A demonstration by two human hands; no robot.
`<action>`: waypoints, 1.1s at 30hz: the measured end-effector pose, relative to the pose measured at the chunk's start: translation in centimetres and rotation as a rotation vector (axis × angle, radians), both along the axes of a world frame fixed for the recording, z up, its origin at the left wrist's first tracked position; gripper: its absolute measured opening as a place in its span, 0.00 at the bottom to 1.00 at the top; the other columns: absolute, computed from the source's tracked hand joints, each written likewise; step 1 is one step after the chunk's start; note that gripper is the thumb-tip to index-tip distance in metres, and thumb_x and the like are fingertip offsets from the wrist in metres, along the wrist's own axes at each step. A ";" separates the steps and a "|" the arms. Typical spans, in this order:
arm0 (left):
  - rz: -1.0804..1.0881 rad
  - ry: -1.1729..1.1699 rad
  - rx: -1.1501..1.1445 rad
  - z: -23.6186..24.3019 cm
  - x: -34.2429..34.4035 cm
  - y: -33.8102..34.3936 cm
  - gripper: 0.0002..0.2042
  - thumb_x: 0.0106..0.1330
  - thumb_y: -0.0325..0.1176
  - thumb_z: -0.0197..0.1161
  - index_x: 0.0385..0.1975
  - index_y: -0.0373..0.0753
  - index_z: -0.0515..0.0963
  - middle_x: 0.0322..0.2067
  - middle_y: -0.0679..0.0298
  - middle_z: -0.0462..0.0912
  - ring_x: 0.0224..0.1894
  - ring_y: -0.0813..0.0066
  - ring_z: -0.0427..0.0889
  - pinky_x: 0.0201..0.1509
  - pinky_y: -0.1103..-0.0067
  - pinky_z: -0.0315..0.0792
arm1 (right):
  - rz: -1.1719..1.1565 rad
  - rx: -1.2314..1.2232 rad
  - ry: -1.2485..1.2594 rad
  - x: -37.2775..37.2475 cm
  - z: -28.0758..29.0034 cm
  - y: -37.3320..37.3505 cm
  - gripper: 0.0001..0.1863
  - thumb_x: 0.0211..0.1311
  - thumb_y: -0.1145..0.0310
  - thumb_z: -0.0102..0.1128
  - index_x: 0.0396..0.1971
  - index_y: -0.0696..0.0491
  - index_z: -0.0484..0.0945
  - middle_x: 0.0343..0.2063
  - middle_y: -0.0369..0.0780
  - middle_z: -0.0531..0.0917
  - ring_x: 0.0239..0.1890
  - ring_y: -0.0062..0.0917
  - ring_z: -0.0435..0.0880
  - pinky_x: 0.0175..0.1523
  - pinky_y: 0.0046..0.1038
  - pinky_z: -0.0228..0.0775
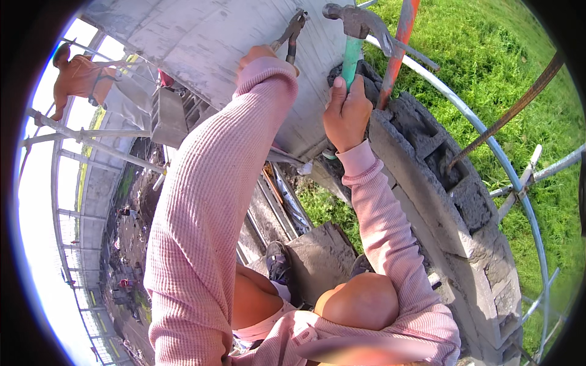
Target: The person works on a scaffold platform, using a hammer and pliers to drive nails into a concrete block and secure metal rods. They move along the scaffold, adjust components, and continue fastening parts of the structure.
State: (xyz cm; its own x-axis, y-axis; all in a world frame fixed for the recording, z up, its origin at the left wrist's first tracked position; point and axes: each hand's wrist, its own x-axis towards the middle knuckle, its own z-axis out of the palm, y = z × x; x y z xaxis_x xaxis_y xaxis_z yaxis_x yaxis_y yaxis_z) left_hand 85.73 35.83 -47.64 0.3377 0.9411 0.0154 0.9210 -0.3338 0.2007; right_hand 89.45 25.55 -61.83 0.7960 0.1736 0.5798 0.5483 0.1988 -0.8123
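Observation:
My left hand (257, 56) is closed round the handles of a pair of pincers (295, 26), whose dark jaws lie against a grey panel (201, 36). The pink sleeve hides part of that hand. To its right, my right hand (349, 113) grips a claw hammer (356, 24) low on its green handle, thumb laid along it. The hammer head is up beyond the hand, its claw pointing right toward an orange-red pole (400, 52). I cannot tell whether the hammer touches the panel.
A hollow-block wall (427, 177) curves along my right, with a rusty bar (513, 110) and metal scaffold pipes (488, 128) beyond it over grass. My shoes (279, 268) are on a board (317, 256). At far left another person (82, 76) stands among scaffold poles (91, 137).

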 end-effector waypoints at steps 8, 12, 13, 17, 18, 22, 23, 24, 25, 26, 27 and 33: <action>0.009 -0.030 -0.030 0.2 0.1 0.4 0.26 0.47 0.43 0.80 0.47 0.42 0.84 0.47 0.58 0.87 0.52 0.62 0.86 0.56 0.71 0.80 | 0.167 0.099 0.204 -0.5 -1.4 -1.5 0.14 0.78 0.61 0.49 0.34 0.57 0.68 0.12 0.40 0.75 0.14 0.35 0.80 0.21 0.35 0.66; -0.028 -0.026 -0.045 0.5 0.3 0.7 0.32 0.50 0.41 0.81 0.57 0.42 0.78 0.47 0.56 0.87 0.50 0.65 0.86 0.56 0.71 0.79 | 0.208 0.090 0.245 -0.1 -1.7 -2.4 0.16 0.78 0.60 0.49 0.33 0.56 0.68 0.12 0.37 0.76 0.14 0.29 0.80 0.21 0.31 0.67; -0.024 -0.046 -0.034 0.5 0.2 0.8 0.32 0.50 0.41 0.81 0.57 0.42 0.78 0.47 0.56 0.87 0.50 0.65 0.86 0.56 0.70 0.79 | 0.208 0.078 0.243 0.0 -1.7 -2.6 0.16 0.78 0.60 0.49 0.32 0.56 0.68 0.12 0.37 0.75 0.15 0.28 0.80 0.21 0.31 0.66; -0.066 -0.059 -0.023 0.3 -0.3 0.8 0.31 0.49 0.40 0.80 0.56 0.42 0.79 0.46 0.58 0.87 0.50 0.63 0.86 0.55 0.70 0.79 | 0.204 0.065 0.235 0.1 -1.5 -3.0 0.16 0.78 0.60 0.49 0.32 0.56 0.68 0.13 0.37 0.75 0.15 0.28 0.80 0.22 0.30 0.67; -0.083 -0.053 0.009 0.1 -0.4 0.7 0.31 0.49 0.40 0.80 0.56 0.42 0.79 0.46 0.58 0.87 0.50 0.63 0.86 0.56 0.70 0.79 | 0.208 0.062 0.239 0.1 -1.5 -3.0 0.16 0.78 0.60 0.49 0.32 0.57 0.68 0.13 0.37 0.75 0.15 0.27 0.80 0.22 0.30 0.67; -0.085 -0.054 0.051 -0.5 -1.0 0.5 0.30 0.47 0.42 0.79 0.53 0.46 0.81 0.45 0.60 0.87 0.51 0.64 0.85 0.55 0.70 0.79 | 0.242 0.090 0.266 -0.2 -1.4 -3.2 0.17 0.78 0.59 0.49 0.32 0.57 0.68 0.14 0.38 0.76 0.15 0.26 0.80 0.22 0.30 0.67; -0.071 -0.061 0.039 -0.6 -1.1 0.5 0.29 0.46 0.44 0.79 0.52 0.48 0.82 0.44 0.61 0.87 0.52 0.64 0.85 0.55 0.70 0.79 | 0.243 0.096 0.272 -0.3 -1.3 -3.2 0.17 0.78 0.59 0.49 0.33 0.57 0.69 0.14 0.38 0.76 0.15 0.26 0.80 0.22 0.30 0.67; -0.070 -0.069 0.040 -0.6 -1.3 0.5 0.28 0.47 0.44 0.79 0.51 0.47 0.82 0.44 0.61 0.87 0.52 0.64 0.85 0.55 0.70 0.79 | 0.246 0.097 0.274 -0.4 -1.4 -3.2 0.17 0.78 0.59 0.49 0.33 0.57 0.69 0.14 0.37 0.76 0.15 0.25 0.80 0.22 0.29 0.67; -0.068 -0.078 0.040 -0.6 -1.4 0.5 0.28 0.47 0.44 0.79 0.51 0.47 0.82 0.44 0.61 0.87 0.52 0.64 0.85 0.55 0.70 0.79 | 0.251 0.098 0.275 -0.5 -1.4 -3.3 0.17 0.78 0.59 0.49 0.33 0.57 0.69 0.14 0.37 0.76 0.16 0.25 0.80 0.22 0.29 0.67; -0.056 -0.077 0.033 -0.5 -1.6 0.5 0.27 0.47 0.44 0.79 0.50 0.46 0.83 0.44 0.61 0.87 0.52 0.64 0.85 0.55 0.70 0.79 | 0.254 0.100 0.275 -0.5 -1.4 -3.3 0.17 0.78 0.59 0.49 0.33 0.57 0.69 0.14 0.37 0.76 0.16 0.25 0.79 0.22 0.29 0.67; -0.062 -0.070 0.031 -0.4 -1.6 0.5 0.28 0.48 0.43 0.79 0.51 0.45 0.82 0.45 0.60 0.87 0.52 0.64 0.85 0.56 0.70 0.79 | 0.257 0.101 0.276 -0.6 -1.4 -3.3 0.17 0.78 0.59 0.49 0.33 0.58 0.69 0.15 0.37 0.76 0.16 0.24 0.79 0.22 0.29 0.67; -0.037 -0.051 -0.015 0.7 -1.6 0.2 0.31 0.48 0.41 0.81 0.55 0.44 0.79 0.48 0.59 0.86 0.54 0.63 0.83 0.59 0.68 0.78 | 0.277 0.100 0.287 -0.9 -1.3 -3.2 0.17 0.78 0.59 0.48 0.33 0.57 0.69 0.15 0.36 0.76 0.16 0.22 0.79 0.22 0.28 0.67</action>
